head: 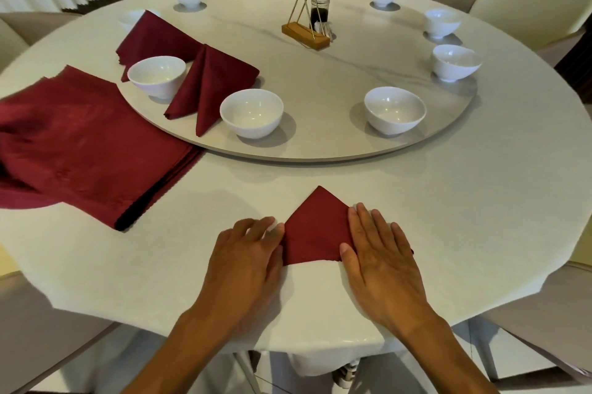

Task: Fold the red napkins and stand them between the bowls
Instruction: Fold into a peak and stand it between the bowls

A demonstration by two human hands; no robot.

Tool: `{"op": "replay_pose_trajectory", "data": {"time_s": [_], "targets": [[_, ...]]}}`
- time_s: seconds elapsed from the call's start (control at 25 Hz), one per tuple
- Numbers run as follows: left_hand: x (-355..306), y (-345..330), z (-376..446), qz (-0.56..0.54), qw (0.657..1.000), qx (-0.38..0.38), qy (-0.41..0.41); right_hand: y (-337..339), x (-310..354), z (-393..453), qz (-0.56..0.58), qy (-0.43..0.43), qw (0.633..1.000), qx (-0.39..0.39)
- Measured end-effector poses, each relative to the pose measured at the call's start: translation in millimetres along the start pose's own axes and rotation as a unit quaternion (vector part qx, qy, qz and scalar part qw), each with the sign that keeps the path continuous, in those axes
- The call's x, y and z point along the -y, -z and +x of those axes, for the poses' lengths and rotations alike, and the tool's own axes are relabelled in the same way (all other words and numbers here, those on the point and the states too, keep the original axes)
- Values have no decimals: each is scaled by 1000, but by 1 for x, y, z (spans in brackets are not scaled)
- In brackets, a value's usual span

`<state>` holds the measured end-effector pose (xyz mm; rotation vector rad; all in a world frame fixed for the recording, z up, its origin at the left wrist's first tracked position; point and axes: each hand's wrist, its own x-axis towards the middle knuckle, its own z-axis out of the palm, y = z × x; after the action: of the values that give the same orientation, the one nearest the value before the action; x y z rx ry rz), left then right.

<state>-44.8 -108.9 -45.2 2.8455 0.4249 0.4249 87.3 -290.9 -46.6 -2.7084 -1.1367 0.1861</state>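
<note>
On the table (448, 201), 2 flat hands, left hand (246, 252) and right hand (381, 252), press the folded napkin (315, 233).

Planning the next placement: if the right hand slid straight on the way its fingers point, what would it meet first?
Probably the lazy Susan's rim; the right hand points up-left across bare tablecloth.

Both hands flat, palms down — left hand (248, 252), right hand (381, 252).
</note>
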Motion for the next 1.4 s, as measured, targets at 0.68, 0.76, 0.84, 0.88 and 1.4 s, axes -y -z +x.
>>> {"op": "replay_pose_trajectory", "data": {"time_s": [0.68,0.76,0.84,0.88,1.4], "targets": [[-66,65,54,-433,897,82,-9,78,46,-14,589,-61,803,-69],[-73,69,50,-457,885,91,-11,86,39,-9,626,-69,772,-85],[-74,65,45,-488,870,68,10,91,28,-4,606,-71,788,-88],[-70,64,44,-469,883,15,24,92,21,-3,595,-65,797,-79],[-23,23,64,-245,947,197,59,76,-28,51,237,-30,961,142]]}}
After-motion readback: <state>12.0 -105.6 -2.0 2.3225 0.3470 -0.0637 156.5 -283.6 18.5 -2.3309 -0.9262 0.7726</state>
